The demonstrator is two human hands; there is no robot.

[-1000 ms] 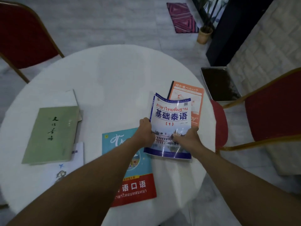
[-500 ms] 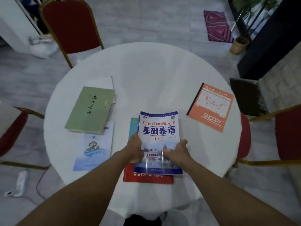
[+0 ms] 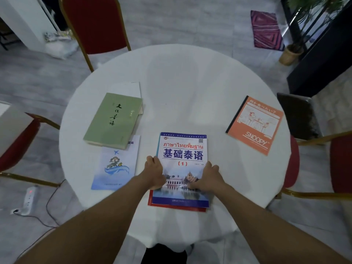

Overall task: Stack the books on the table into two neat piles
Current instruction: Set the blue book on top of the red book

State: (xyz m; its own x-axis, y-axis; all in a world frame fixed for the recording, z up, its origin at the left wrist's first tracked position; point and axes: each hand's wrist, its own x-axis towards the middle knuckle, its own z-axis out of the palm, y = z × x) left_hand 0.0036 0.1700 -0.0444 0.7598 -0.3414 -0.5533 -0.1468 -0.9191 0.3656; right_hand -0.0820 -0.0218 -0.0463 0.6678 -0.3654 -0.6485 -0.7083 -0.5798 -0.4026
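Observation:
A blue and white Thai textbook (image 3: 182, 149) lies flat at the near middle of the round white table (image 3: 190, 82). It almost covers a teal and red book, of which only the red bottom edge (image 3: 177, 206) and a teal sliver show. My left hand (image 3: 154, 173) grips the textbook's left edge. My right hand (image 3: 208, 178) holds its right edge with the fingers on the cover. A green book (image 3: 112, 121) lies on white sheets at the left, overlapping a pale blue booklet (image 3: 116, 164). An orange Snoopy notebook (image 3: 255, 124) lies alone at the right.
Red chairs with gold frames stand at the back left (image 3: 93, 23), the left (image 3: 17, 141) and the right (image 3: 341, 162). A power strip (image 3: 28, 199) with a cable lies on the floor at the left. A potted plant (image 3: 291, 54) stands at the back right.
Both hands carried the blue and white textbook from beside the orange notebook leftward and laid it on the teal and red book. The head view shifted, bringing the whole table into sight.

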